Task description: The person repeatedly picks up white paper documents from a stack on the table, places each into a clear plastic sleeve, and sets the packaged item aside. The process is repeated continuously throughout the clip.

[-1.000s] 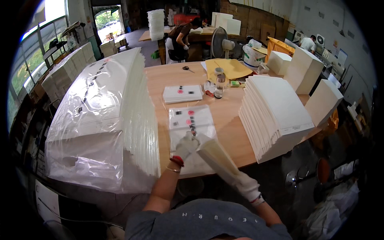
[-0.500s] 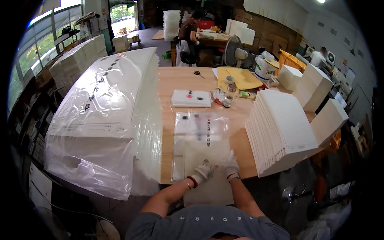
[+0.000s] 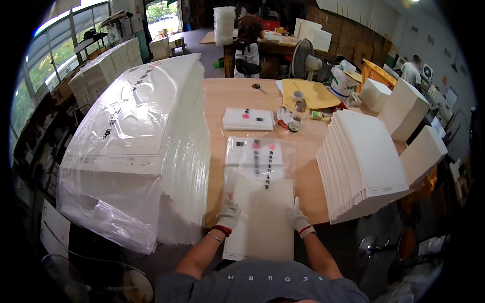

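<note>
Both my hands wear white gloves with red cuffs. Between them lies a cream-white sheet or thin stack of paper [image 3: 260,222], its near end reaching over the table edge toward my body. My left hand [image 3: 229,214] grips its left edge, fingers bent. On the right edge my right hand [image 3: 298,217] holds the paper, fingers pointing forward. A clear printed plastic bag [image 3: 284,161] lies just beyond, its print overlapping the paper's far end; whether the paper is inside it I cannot tell. White bagged material shows under the bag's left side.
Left, a tall stack of large clear bags [image 3: 189,151] holds white sheets. Right stands a fanned paper stack [image 3: 371,151]. Ahead are a folded bag pile [image 3: 247,119], scissors [image 3: 258,88], a glass jar [image 3: 297,118], yellow envelopes [image 3: 316,96] and a fan [image 3: 303,58]. Two people work farther back.
My left hand has moved left from the paper's middle to its left edge. My right hand stays by the right edge. The paper looks straighter, and the far person has turned.
</note>
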A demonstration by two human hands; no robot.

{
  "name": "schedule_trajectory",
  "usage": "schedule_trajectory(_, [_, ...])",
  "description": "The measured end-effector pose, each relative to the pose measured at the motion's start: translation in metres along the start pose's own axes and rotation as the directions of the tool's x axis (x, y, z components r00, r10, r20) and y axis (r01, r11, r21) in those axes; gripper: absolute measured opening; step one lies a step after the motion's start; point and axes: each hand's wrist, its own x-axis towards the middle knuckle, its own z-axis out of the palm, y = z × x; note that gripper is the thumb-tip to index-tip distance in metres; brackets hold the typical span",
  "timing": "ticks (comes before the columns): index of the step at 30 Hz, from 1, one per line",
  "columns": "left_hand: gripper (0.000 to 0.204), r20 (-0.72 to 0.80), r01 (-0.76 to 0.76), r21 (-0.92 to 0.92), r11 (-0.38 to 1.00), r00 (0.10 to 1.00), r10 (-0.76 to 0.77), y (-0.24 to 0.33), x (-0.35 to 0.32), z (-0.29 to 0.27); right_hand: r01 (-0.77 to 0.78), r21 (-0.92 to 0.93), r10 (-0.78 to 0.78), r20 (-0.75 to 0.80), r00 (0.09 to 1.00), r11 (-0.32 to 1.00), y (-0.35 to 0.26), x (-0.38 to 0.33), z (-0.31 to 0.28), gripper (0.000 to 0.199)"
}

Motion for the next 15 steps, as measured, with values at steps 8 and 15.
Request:
schedule_trajectory(8, [0.031, -0.022, -0.206, 0.183, 0.961, 0.977, 0.214, -0.055, 0.007, 0.064, 0.025, -0.181, -0.022, 0.018, 1.000, 0.983, 0.008, -0.022, -0.003, 0.071])
schedule_trajectory(15, [0.018, 0.027, 0.024, -0.226, 0.974, 0.999, -0.018, -0.002, -0.033, 0.008, -0.004, -0.204, 0.014, 0.048, 0.999, 0.979, 0.037, -0.031, 0.017, 0.072])
